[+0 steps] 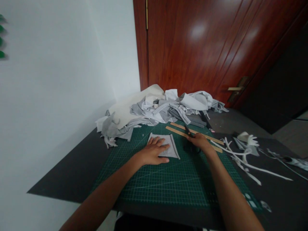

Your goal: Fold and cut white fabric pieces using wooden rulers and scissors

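My left hand point(155, 152) lies flat with its fingers spread on a small light grey piece of cloth point(171, 148). The cloth's left and right edges look rolled or folded, and part of it is hidden under the hand. Beneath it is a green cutting mat point(163, 189) with a grid. To the right, my right hand point(198, 141) is closed round black scissors point(188, 131). Their blades point away from me, over two wooden rulers point(176, 131), point(214, 139) lying slanted on the mat.
A heap of grey and white fabric scraps point(166, 109) runs along the mat's far side, against the wall and a red-brown door point(187, 48). White strips point(250, 166) and a cable point(286, 165) lie on the dark table point(67, 175) at right.
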A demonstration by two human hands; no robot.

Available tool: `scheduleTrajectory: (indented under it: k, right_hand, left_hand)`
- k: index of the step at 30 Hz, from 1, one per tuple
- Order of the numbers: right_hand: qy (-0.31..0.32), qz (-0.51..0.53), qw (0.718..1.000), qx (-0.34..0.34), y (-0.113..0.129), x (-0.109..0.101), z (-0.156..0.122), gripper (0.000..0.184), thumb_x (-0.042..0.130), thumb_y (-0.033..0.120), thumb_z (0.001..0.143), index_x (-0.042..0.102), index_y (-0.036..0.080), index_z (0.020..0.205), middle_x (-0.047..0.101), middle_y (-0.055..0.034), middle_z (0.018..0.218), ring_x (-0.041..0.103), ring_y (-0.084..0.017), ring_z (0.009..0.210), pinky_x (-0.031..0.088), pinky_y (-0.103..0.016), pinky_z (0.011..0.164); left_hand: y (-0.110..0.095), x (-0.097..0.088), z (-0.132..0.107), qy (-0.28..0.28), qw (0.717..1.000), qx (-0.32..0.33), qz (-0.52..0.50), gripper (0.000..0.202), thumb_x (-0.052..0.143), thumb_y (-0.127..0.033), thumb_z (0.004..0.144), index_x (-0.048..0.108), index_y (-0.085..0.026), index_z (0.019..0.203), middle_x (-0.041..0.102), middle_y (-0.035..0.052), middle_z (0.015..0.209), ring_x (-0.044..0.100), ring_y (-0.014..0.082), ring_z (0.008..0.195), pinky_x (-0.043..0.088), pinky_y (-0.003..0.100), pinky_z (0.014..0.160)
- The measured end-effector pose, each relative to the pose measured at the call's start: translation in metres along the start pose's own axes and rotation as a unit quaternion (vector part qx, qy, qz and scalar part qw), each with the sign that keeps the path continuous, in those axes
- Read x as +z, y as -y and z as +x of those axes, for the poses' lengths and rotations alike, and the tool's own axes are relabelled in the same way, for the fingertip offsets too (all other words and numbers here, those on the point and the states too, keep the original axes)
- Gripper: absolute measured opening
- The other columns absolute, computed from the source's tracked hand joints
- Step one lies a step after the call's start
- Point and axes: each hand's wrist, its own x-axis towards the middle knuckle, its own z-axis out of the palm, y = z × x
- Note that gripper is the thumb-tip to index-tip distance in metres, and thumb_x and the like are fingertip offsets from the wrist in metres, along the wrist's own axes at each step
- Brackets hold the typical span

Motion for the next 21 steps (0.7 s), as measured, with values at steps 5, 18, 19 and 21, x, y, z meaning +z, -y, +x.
scheduleTrajectory:
  k: [5,18,19,21]
  right_hand:
    - [0.01,0.043,0.999,0.012,-0.01,-0.012,-0.003,0.037,0.058,0.046,0.092,0.073,0.015,0.079,0.072,-0.0068,0.073,0.067,-0.019,0.07,0.04,-0.025,0.057]
    - [-0.02,0.037,0.996,0.081,-0.085,-0.067,0.002,0.028,0.057,0.034,0.09,0.076,0.016,0.079,0.075,-0.0092,0.074,0.067,-0.02,0.067,0.046,-0.026,0.057]
    - [-0.028,0.024,0.995,0.09,-0.092,-0.071,0.002,0.029,0.057,0.034,0.09,0.077,0.016,0.08,0.075,-0.0103,0.076,0.069,-0.022,0.07,0.047,-0.027,0.058]
    - [-0.045,-0.014,0.992,0.113,-0.106,-0.076,0.004,0.029,0.057,0.033,0.089,0.078,0.016,0.08,0.077,-0.0134,0.081,0.071,-0.026,0.077,0.05,-0.03,0.063]
  left_hand:
    - [-0.007,-0.008,-0.001,-0.03,0.999,0.028,-0.019,0.057,0.067,-0.058,0.088,0.059,-0.034,0.139,0.049,0.0079,0.152,0.038,0.0345,0.143,0.028,0.051,0.118]
    - [0.023,-0.014,0.005,-0.19,0.971,-0.146,-0.012,0.032,0.068,-0.04,0.091,0.07,-0.02,0.117,0.067,0.0101,0.12,0.059,0.0276,0.115,0.045,0.038,0.101]
    - [0.027,-0.014,0.005,-0.184,0.971,-0.154,-0.01,0.031,0.067,-0.039,0.092,0.071,-0.021,0.116,0.068,0.0098,0.117,0.06,0.0275,0.114,0.045,0.038,0.101]
    - [0.032,-0.012,0.006,-0.176,0.971,-0.16,-0.005,0.029,0.067,-0.038,0.091,0.072,-0.021,0.114,0.069,0.0096,0.116,0.06,0.0283,0.114,0.044,0.04,0.1]
